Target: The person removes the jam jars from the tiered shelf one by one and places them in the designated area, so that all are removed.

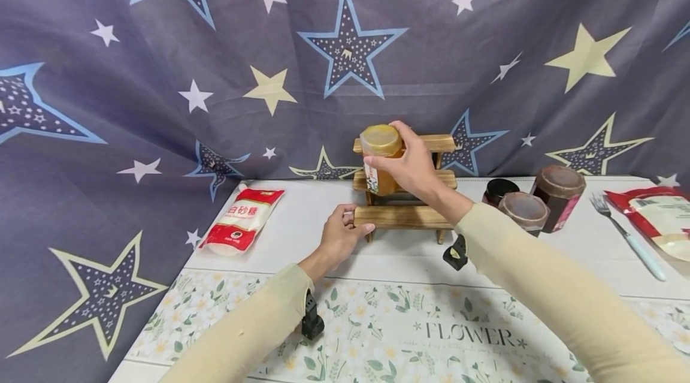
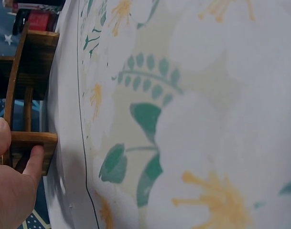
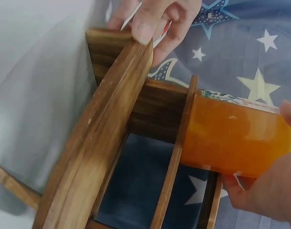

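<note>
A jar of orange-gold honey (image 1: 381,158) with a yellow lid is gripped by my right hand (image 1: 412,161), thumb on the near side and fingers behind. It stands upright at the middle step of a three-step wooden rack (image 1: 401,216); in the right wrist view the jar's base (image 3: 193,138) is right at that step's edge. My left hand (image 1: 339,233) pinches the left end of the lowest step, thumb on its front. In the left wrist view, the left fingers (image 2: 35,162) press on the rack's end (image 2: 33,137).
A red-and-white sugar bag (image 1: 237,221) lies on the left. Right of the rack stand three dark jars, among them a tall one (image 1: 557,197). Farther right lie a fork (image 1: 628,236) and another red-and-white bag (image 1: 660,215). A starry curtain (image 1: 323,131) hangs right behind the rack.
</note>
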Demonstrator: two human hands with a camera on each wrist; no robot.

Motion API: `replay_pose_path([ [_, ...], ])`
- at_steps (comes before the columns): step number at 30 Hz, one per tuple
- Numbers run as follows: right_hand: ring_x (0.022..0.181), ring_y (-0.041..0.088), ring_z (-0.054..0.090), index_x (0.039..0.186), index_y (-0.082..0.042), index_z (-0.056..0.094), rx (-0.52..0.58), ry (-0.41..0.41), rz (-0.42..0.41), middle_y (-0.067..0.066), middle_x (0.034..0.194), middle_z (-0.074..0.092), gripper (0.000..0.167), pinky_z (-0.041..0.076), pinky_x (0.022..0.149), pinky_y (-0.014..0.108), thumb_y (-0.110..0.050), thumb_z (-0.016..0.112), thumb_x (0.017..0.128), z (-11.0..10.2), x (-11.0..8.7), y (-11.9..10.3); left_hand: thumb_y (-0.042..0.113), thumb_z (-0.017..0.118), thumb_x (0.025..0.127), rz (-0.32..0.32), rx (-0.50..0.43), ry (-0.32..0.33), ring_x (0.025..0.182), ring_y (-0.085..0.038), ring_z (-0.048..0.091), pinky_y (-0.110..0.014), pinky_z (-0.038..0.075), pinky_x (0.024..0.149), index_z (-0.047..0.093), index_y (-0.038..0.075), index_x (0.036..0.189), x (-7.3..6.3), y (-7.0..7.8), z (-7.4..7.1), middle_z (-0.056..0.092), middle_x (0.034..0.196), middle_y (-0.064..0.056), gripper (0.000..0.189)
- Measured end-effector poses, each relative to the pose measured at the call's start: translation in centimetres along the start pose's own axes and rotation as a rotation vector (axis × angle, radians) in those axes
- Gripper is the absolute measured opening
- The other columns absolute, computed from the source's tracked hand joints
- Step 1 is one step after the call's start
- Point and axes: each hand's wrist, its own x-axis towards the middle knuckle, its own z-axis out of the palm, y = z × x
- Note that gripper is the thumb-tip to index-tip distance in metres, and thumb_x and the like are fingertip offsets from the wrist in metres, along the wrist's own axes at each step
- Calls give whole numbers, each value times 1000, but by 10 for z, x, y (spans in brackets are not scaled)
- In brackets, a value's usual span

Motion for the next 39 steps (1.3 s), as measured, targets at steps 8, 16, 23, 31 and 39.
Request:
replay_pose_path([
  [8,95,24,61,129,-9,53,7,51,-59,12,109,62,63,53,78,39,-22,84,76,-20,-18,-11,10,74,85,6,-14,-10,95,-21,64,-27,54,75,45,4,132,0,-1,0,66,111,-14,55],
  [16,88,17,59,125,-14,56,-92,93,-42,6,104,62,58,53,73,34,-27,84,76,-53,-35,-17,9,74,85,-7,-17,-5,94,-21,65,-27,54,75,46,5,132,-1,0,1,66,110,-14,54],
  [23,86,14,58,126,-19,58,-135,156,-32,2,103,62,57,51,67,19,-30,83,76,-92,-46,-30,10,74,85,-14,2,-2,95,-20,64,-27,54,75,46,5,133,-2,3,0,66,110,-13,55],
  [31,86,10,60,128,-21,58,-173,230,8,-1,105,63,59,49,67,12,-28,83,76,-132,-57,-31,12,73,86,-8,6,-2,98,-22,64,-29,54,77,45,5,133,-2,0,-1,65,112,-13,55],
  [39,85,3,58,129,-21,58,-247,308,38,-8,103,60,60,46,67,6,-19,84,75,-179,-83,-24,13,72,87,4,-8,-27,100,-22,64,-30,54,81,45,4,133,-2,0,-2,65,114,-13,55],
])
